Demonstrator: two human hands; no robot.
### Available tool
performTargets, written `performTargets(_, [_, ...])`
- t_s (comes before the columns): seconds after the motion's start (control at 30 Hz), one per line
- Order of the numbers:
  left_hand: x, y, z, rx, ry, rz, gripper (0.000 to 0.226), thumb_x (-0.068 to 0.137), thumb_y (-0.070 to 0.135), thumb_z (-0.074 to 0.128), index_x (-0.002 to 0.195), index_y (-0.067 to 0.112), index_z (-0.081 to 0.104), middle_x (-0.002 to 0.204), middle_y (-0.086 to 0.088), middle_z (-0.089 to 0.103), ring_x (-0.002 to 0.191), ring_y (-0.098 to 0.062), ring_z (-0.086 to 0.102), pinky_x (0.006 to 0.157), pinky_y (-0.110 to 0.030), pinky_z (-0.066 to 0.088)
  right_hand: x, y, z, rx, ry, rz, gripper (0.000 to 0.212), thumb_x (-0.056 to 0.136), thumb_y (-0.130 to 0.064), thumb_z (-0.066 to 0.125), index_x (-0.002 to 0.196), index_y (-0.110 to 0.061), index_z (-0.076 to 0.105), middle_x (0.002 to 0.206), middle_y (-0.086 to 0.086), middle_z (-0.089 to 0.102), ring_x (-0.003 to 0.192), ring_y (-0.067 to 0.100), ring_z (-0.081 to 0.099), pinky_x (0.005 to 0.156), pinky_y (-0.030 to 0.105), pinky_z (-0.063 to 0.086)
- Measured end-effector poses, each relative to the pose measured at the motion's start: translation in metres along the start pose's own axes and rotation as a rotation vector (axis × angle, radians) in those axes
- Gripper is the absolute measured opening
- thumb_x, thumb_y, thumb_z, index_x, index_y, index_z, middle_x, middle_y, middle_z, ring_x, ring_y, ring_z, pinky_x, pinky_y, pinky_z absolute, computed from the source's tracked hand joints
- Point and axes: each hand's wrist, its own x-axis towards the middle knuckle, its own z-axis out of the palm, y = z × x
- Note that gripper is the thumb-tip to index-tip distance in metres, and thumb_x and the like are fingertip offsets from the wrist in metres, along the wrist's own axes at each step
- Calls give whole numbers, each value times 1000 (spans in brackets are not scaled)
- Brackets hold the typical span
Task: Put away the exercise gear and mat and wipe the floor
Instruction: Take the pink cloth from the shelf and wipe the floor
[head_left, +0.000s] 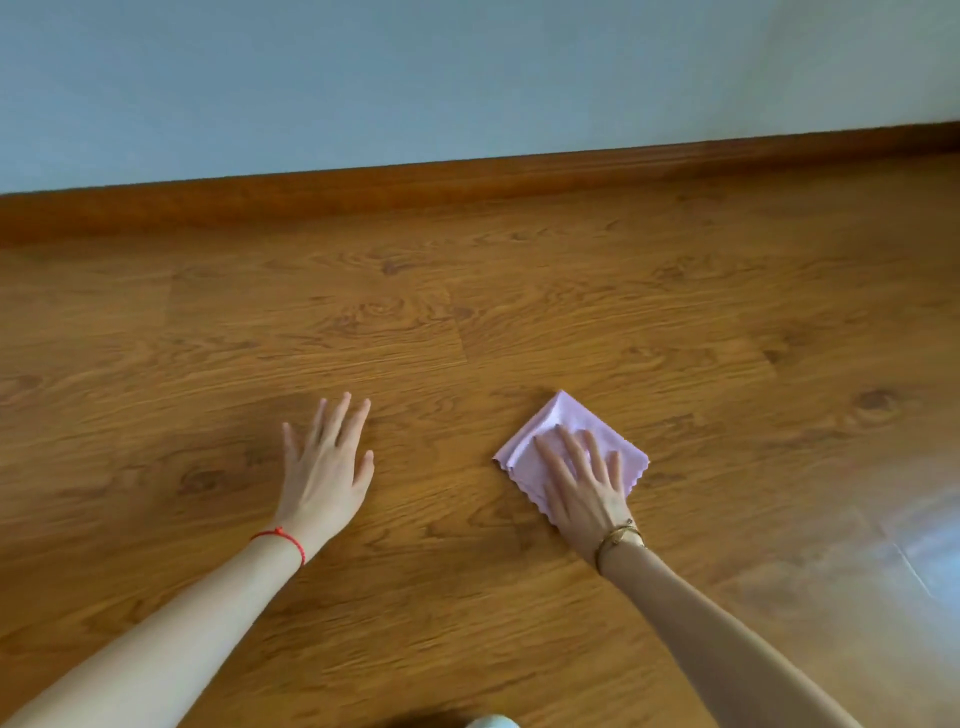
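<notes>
Right hand fingers flat atop pink cloth.

Most of the frame is filled by a wood-grain laminate floor in warm orange-brown, its plank seams faintly seen. Along the upper part a matching wooden skirting board is run beneath a plain pale blue-grey wall. Bright glare is reflected at lower right.

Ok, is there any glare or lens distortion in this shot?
Head view: pale glare washes the wooden floor at lower right, past the right hand on the pink cloth; the wide lens tilts the baseboard; the left hand looks slightly soft.
</notes>
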Motion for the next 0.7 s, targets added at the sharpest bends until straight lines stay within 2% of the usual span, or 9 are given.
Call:
performTargets(0.07, [7,7,7,-26,-10,6,63,104,35,42,160,25,15,169,-1,7,156,-26,0,122,-62,1,4,28,-5,10,10,125,64,89,-35,39,151,-27,24,158,8,27,138,42,32,98,60,35])
performTargets(0.13, [13,9,11,-54,-16,-9,63,104,35,43,160,26,17,169,-1,7,156,-27,0,121,-62,2,15,43,-11,42,0,216,63,93,-41,16,155,-31,12,163,2,12,146,39,16,106,59,25])
performTargets(0.17, [14,8,12,-65,-14,-21,63,103,35,44,160,26,17,169,-1,8,156,-27,1,121,-63,3,24,46,-14,77,3,248,61,95,-42,11,155,-33,7,164,-1,5,148,37,8,110,58,20])
performTargets(0.27, [17,-2,10,-74,1,-33,64,103,33,46,160,25,19,169,-1,9,156,-27,1,121,-64,5,63,41,-23,151,58,310,56,102,-37,18,155,-36,0,164,-5,-5,150,33,-3,114,60,11])
performTargets(0.43, [24,-27,7,-58,21,-66,64,103,36,43,160,26,17,169,0,7,156,-26,-1,121,-63,3,145,5,-44,194,76,295,56,103,-34,20,155,-36,-1,164,-6,-9,150,32,-10,116,63,-1])
performTargets(0.7, [19,-63,3,-24,24,-143,66,101,37,47,159,24,20,168,-2,10,155,-28,2,120,-64,4,204,-57,-56,196,67,152,58,101,-36,22,155,-36,0,164,-6,-9,150,33,-11,116,64,-5])
